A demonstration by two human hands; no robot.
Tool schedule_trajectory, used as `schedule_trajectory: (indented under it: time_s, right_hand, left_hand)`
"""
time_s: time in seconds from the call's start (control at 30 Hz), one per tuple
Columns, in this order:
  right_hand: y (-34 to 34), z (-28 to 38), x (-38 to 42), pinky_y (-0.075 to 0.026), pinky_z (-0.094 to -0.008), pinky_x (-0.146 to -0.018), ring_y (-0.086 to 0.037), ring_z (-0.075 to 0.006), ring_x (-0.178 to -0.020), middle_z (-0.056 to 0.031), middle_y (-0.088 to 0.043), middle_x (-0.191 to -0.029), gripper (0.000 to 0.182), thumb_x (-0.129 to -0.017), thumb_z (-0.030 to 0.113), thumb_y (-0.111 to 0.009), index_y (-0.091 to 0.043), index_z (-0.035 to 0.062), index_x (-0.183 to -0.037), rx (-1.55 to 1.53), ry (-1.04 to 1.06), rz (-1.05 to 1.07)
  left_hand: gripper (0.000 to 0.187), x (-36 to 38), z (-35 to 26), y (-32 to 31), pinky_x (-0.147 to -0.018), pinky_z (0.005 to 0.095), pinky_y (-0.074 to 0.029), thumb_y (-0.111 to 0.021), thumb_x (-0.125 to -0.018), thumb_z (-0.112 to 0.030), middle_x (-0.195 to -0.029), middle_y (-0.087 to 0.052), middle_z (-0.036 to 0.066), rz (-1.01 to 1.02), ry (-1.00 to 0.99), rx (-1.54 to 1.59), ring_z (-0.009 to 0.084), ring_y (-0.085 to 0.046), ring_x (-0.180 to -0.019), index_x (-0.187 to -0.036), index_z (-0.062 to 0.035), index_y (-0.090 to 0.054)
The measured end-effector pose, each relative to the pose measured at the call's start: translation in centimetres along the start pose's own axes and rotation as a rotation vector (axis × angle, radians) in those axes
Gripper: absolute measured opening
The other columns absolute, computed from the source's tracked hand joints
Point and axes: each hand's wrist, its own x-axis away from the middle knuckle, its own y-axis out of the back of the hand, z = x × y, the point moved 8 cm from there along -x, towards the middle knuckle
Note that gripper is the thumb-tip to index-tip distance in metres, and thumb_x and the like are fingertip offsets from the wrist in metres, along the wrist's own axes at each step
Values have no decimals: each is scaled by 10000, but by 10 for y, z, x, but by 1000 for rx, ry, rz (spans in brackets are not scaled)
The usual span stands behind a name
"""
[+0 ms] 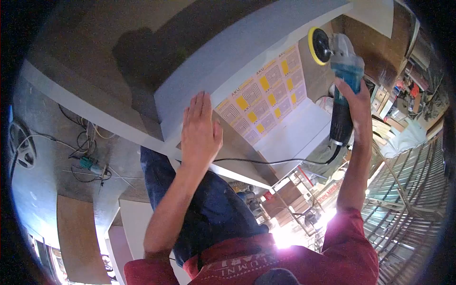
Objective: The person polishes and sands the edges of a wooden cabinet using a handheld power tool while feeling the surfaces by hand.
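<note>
The sander is up in the air at the right, its teal body and dark handle wrapped tight in the right hand, fingers closed around the grip. Its yellow-rimmed round pad points away toward the top, held clear of the white panel and not touching it as far as the view shows. A black cord trails from the tool's tail end and runs left, passing under the left forearm.

Over to the left hand: it's flat, fingers straight and together, palm pressed down on the white panel near its lower edge. The two hands sit well apart, with a printed sheet of yellow and grey squares lying between them on the panel, just beside the left hand's fingertips.

Below the panel, blue-trousered legs and a red shirt fill the lower middle. Off to the left, loose cables sprawl on the grey floor, with a brown board nearby. At the far right, cluttered shelves and a metal grille catch bright light.
</note>
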Motion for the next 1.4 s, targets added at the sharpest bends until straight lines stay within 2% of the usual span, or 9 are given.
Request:
schedule_trajectory:
  time_s: [0.4, 0.53, 0.63, 0.73, 1.0, 1.17, 1.27, 1.33, 1.4]
  right_hand:
    - [-1, -105, 120, -540, -301, -597, -663, -175, -641, -95, -674, -819, 394, -917, 327, -776, -610, 20, -1102, -521, -321, -96]
    - [-14, -125, 125, -544, -304, -604, -668, -168, -651, -92, -679, -826, 402, -907, 315, -793, -608, 22, -1110, -539, -348, -12]
    - [-22, -118, 120, -548, -300, -623, -672, -162, -665, -82, -680, -834, 425, -897, 306, -805, -604, 25, -1144, -453, -294, -11]
    - [-35, -110, 116, -547, -311, -811, -668, -135, -880, -56, -710, -1017, 471, -881, 196, -826, -601, 28, -1259, -353, -268, 101]
    - [-73, -40, 122, -550, -339, -843, -679, -167, -923, -81, -724, -1053, 593, -830, 153, -834, -557, 23, -1338, -156, -90, 232]
    - [-94, 4, 128, -577, -396, -814, -749, -261, -896, -157, -751, -1015, 645, -797, 195, -852, -538, 6, -1327, 53, 23, 310]
    - [-109, 39, 129, -585, -480, -764, -749, -438, -861, -230, -739, -945, 625, -783, 261, -857, -537, 2, -1253, 209, 184, 345]
    - [-118, 49, 130, -582, -495, -753, -741, -449, -852, -234, -731, -924, 640, -779, 282, -859, -531, -6, -1247, 284, 222, 357]
    - [-128, 60, 131, -578, -510, -742, -734, -460, -844, -239, -723, -903, 657, -774, 303, -861, -525, -13, -1242, 358, 261, 372]
  left_hand:
    - [563, -145, -77, -54, -1223, 410, -384, -580, -988, -134, -1562, -501, 206, 18, -184, 147, 351, -512, -1426, -1526, -4, -475]
    - [576, -121, -71, -33, -1224, 404, -378, -581, -990, -142, -1543, -513, 230, 68, -308, 213, 364, -513, -1424, -1538, -11, -461]
    - [590, -86, -38, -15, -1223, 416, -377, -590, -979, -137, -1553, -495, 248, 16, 31, 184, 392, -494, -1434, -1543, -22, -458]
    - [608, -46, -36, -12, -1219, 438, -376, -603, -960, -123, -1567, -472, 260, -34, -161, 12, 413, -471, -1448, -1542, -23, -459]
    - [487, 13, -7, 25, -1166, 484, -435, -621, -896, -19, -1440, -601, 245, -13, -127, 169, 386, -566, -1372, -1382, -31, -636]
    - [387, -3, 40, 155, -1078, 407, -507, -605, -870, 71, -1260, -744, 105, -513, -184, 217, 266, -686, -1219, -1184, -90, -762]
    - [323, -27, 96, 263, -1091, 438, -489, -620, -932, -121, -1292, -730, 84, -924, -241, -282, 287, -667, -1242, -1211, -171, -774]
    - [326, -47, 132, 310, -1126, 463, -456, -667, -932, -248, -1406, -664, 109, -1001, -269, -441, 308, -589, -1344, -1242, -249, -768]
    - [373, -89, 228, 337, -1139, 460, -446, -695, -948, -276, -1421, -652, 113, -905, -253, 30, 317, -586, -1340, -1317, -227, -721]
